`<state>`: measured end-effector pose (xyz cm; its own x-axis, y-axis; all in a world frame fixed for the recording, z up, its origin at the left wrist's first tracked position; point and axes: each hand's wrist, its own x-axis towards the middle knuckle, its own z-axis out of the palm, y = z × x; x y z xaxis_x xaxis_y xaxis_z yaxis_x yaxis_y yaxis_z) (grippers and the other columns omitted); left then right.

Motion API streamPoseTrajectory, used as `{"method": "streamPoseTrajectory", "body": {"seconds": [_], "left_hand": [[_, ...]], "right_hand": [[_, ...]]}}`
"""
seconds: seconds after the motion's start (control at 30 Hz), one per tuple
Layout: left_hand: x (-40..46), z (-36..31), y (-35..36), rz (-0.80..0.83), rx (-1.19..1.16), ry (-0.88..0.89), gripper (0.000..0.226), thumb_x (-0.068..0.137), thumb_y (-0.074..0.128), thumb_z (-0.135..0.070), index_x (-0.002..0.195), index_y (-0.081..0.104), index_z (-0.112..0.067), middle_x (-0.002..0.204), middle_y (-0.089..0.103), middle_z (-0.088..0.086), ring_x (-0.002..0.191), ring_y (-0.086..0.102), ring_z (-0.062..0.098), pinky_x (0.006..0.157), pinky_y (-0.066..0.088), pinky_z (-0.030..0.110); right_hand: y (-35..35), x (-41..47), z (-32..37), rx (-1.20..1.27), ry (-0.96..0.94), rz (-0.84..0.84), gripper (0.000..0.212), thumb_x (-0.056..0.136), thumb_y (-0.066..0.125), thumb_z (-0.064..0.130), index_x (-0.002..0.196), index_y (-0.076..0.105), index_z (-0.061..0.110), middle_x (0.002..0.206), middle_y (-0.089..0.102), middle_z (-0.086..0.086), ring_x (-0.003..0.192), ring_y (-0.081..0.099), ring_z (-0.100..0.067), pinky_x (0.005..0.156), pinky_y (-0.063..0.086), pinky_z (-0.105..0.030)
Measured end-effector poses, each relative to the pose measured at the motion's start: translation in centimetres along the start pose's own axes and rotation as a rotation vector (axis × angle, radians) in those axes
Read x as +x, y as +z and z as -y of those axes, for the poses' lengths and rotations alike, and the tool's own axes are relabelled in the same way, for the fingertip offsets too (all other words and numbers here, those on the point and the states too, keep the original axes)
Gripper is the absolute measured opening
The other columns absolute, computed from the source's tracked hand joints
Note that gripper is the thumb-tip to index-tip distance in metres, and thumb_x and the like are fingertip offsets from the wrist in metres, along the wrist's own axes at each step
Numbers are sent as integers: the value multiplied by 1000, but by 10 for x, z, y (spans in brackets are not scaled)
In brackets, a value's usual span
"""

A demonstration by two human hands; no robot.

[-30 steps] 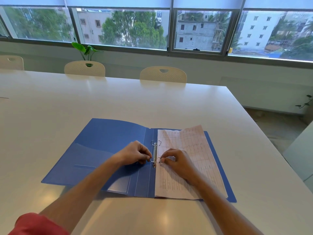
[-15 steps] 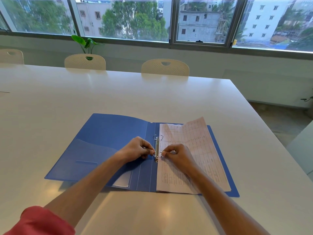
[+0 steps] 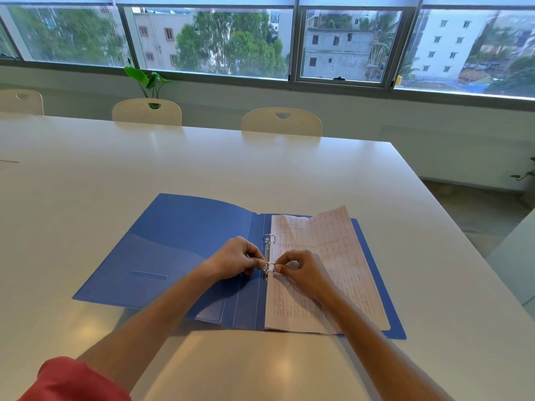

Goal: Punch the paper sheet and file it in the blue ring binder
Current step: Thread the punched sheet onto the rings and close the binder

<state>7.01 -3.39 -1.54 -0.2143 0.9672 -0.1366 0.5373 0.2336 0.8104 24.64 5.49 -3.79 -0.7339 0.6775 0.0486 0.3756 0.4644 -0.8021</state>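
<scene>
The blue ring binder [image 3: 185, 244] lies open and flat on the white table [image 3: 260, 169]. Its metal ring mechanism [image 3: 269, 250] runs along the spine. A printed paper sheet [image 3: 324, 256] with a table of lines rests on the right cover, its left edge at the rings and its far edge creased. My left hand [image 3: 234, 259] pinches the near ring from the left. My right hand [image 3: 304, 273] pinches the same ring from the right, over the sheet's edge. Whether the near ring is closed is hidden by my fingers.
Three cream chairs [image 3: 282, 121] stand along the table's far side, with a green plant [image 3: 147, 81] behind them under the windows. The table's right edge [image 3: 451, 227] drops to the floor. A red sleeve [image 3: 75, 380] shows at the bottom left.
Both hands stay pinched at the near ring, with the fingertips drawn closer together. The camera view shifted slightly. The binder and sheet have not moved.
</scene>
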Motion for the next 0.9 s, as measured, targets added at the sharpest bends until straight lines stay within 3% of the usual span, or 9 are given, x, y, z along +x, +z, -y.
{"method": "streamPoseTrajectory", "body": {"seconds": [0.13,0.27,0.4,0.6,0.77,0.9], "left_hand": [[-2,-4,0,-23,18,19,7,86,68,-9,82,73,-6,72,69,6,57,58,11,59,52,22],[-2,-8,4,-174,85,80,8,85,68,-12,81,74,-10,73,71,4,58,59,7,60,54,21],[-1,-20,12,-328,154,162,8,85,69,-17,84,76,-13,70,68,-9,58,60,-1,57,45,9],[-1,-43,35,-275,136,292,12,87,67,-17,92,75,-9,80,68,-5,70,64,6,69,55,17],[4,-49,57,-159,106,294,12,87,67,-14,93,74,-6,82,67,-5,73,62,2,69,50,9],[8,-44,68,-94,79,218,13,87,66,-13,95,73,-5,86,68,-3,76,63,4,71,52,12]], "right_hand": [[-11,-6,-5,-175,-6,-116,19,88,66,29,105,68,24,108,67,11,97,58,-1,82,39,-14],[-40,-17,-16,-398,36,-349,22,87,67,26,108,68,20,112,69,3,96,62,-11,88,48,-25],[-73,-35,-17,-655,129,-501,33,83,69,30,114,66,18,117,66,-2,100,61,-21,83,50,-32],[-105,-53,-32,-553,438,-335,53,81,68,41,127,54,19,112,62,-2,93,63,-18,77,53,-33],[-104,-59,-36,-419,496,-293,42,85,69,28,124,58,16,107,69,-3,80,59,-14,69,42,-25],[-104,-61,-42,-338,525,-326,32,82,72,25,112,65,15,100,70,-2,82,64,-16,72,49,-26]]}}
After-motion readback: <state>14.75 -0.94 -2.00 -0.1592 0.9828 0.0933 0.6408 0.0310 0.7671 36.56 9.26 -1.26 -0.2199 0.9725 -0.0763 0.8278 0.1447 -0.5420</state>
